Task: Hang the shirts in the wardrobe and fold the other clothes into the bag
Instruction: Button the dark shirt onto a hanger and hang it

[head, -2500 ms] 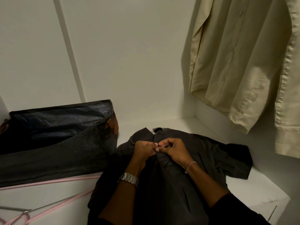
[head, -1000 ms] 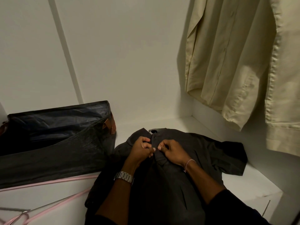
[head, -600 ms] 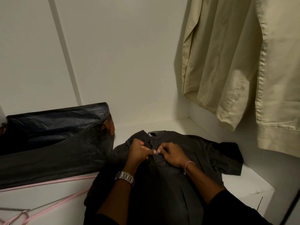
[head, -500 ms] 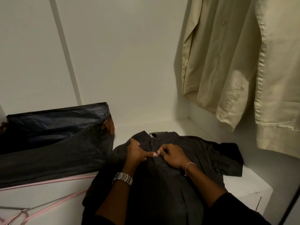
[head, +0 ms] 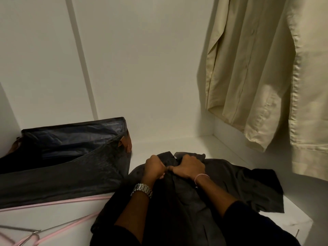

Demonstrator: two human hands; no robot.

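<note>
An open dark bag [head: 62, 166] lies on its side on the white wardrobe shelf [head: 159, 144], at the left, its mouth facing up and toward the back wall; a bluish lining shows inside, and what else it holds cannot be told in the dim light. Brown tabs sit at its two upper corners. No brand, label or writing can be read anywhere. Just right of the bag, a dark shirt [head: 239, 183] lies spread flat on the shelf, collar toward the back wall, one short sleeve stretched out to the right. The left hand [head: 154, 167] and the right hand [head: 190, 166] rest side by side on the shirt just below the collar, thumbs touching, fingers [head: 186, 158] of both curled down and gripping the fabric at the front placket. A metal watch [head: 142, 189] is on the left wrist, a thin bracelet [head: 201, 175] on the right. Pink hangers [head: 53, 203] lie on the shelf in front of the bag, one partly under it. A cream shirt [head: 248, 77] hangs at the upper right, well above the dark shirt.
</note>
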